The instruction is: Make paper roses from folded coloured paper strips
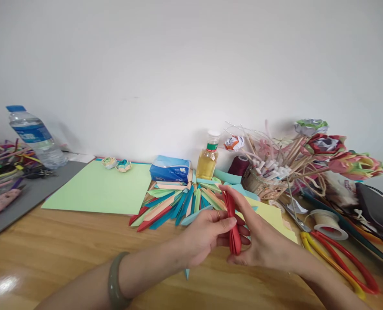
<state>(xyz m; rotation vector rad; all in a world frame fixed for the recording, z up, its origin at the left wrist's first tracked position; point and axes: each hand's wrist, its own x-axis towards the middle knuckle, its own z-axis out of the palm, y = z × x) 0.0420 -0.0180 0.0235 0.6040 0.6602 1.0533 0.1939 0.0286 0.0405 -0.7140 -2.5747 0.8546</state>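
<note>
A narrow bundle of folded red paper (233,230) stands nearly upright between my two hands above the wooden table. My left hand (207,232), with a bangle on its wrist, pinches the bundle's middle between thumb and fingers. From the right, my right hand (259,234) grips the bundle's top and bottom ends, its other fingers behind it. Just beyond my hands, many folded paper strips (168,206) in red, blue, green and peach lie fanned out on the table.
Green paper sheets (101,189) lie left. Behind the strips are a tissue pack (170,168) and an oil bottle (207,159). A basket (262,185) with paper flowers, a ribbon spool (328,224) and scissors (340,258) stand or lie right; a water bottle (36,137) is far left.
</note>
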